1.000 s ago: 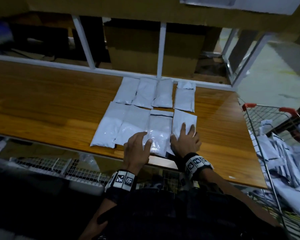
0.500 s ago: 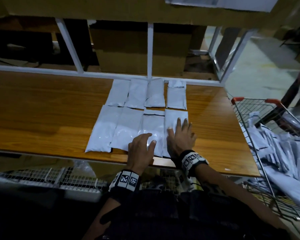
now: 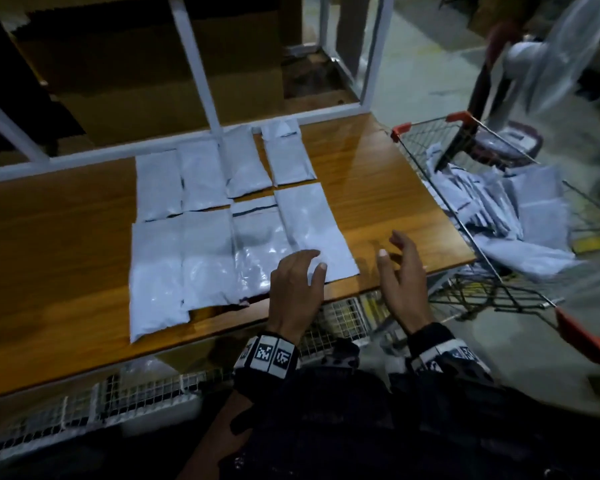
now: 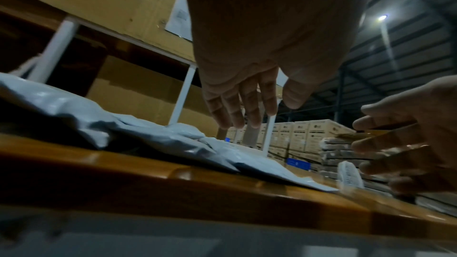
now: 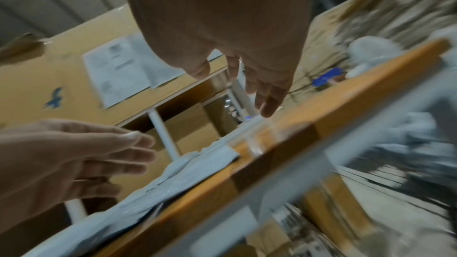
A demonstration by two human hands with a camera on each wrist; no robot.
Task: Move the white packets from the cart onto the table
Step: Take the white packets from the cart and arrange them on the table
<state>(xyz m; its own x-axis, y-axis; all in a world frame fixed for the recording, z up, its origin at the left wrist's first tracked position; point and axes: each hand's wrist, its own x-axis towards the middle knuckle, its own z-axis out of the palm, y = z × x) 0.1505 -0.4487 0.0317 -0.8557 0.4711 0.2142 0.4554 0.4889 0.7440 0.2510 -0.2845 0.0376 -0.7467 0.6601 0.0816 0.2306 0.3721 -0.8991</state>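
Several white packets [image 3: 205, 220] lie flat in two rows on the wooden table [image 3: 49, 237]. My left hand [image 3: 297, 282] hovers with relaxed fingers over the near edge of the front-row packets [image 4: 148, 136], holding nothing. My right hand [image 3: 400, 268] is lifted off the table to the right of the last packet [image 3: 312, 230], fingers spread and empty. More white packets [image 3: 520, 216] are piled in the wire cart [image 3: 447, 188] at the table's right end. In the right wrist view the right hand [image 5: 247, 77] is above the table edge [image 5: 296, 130].
A white metal frame [image 3: 201, 74] with uprights rises along the table's far edge, cardboard boxes [image 3: 146, 71] behind it. A fan [image 3: 561, 53] stands beyond the cart. A wire mesh shelf [image 3: 84, 403] runs under the table's near edge.
My right hand has lifted off the rightmost front packet and moved right, toward the cart. My left hand has eased up from the packets. The view has swung to the right.
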